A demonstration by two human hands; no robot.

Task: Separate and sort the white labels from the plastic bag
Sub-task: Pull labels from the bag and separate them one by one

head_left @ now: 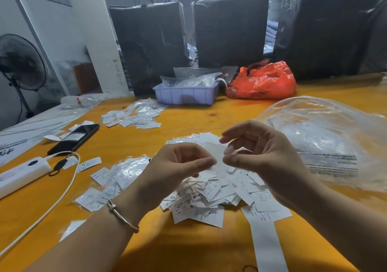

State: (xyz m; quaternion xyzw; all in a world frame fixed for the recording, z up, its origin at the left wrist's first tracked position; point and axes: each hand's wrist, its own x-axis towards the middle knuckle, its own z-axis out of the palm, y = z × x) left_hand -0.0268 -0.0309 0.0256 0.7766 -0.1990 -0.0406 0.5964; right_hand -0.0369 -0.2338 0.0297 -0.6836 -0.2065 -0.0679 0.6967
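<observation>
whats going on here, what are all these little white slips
A person is sorting small white labels at an orange table. Both hands pinch one label between them, the left hand and right hand raised over a loose pile of labels. A big clear plastic bag lies to the right. Smaller heaps sit further left, and a lilac tray stands behind.

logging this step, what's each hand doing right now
Left hand: pinching the white label.
Right hand: pinching the same label at its other edge.
</observation>
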